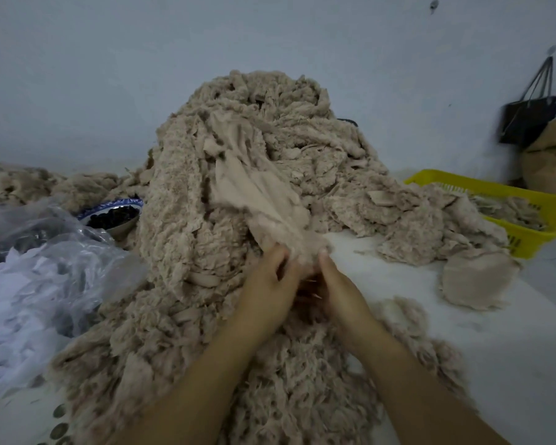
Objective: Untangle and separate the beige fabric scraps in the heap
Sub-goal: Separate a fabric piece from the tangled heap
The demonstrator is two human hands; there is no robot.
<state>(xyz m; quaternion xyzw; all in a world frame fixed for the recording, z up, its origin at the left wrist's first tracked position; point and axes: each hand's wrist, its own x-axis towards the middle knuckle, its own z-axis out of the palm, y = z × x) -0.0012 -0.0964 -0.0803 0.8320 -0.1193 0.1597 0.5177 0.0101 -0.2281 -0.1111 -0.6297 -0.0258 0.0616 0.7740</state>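
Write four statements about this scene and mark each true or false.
1. The left hand and the right hand both hold one beige scrap at the front of the heap. True.
2. The yellow basket is empty. False: loose scraps lie in it.
3. The bowl left of the heap holds dark pieces. True.
4. The black bag lies on the table. False: it hangs on the wall, at the right.
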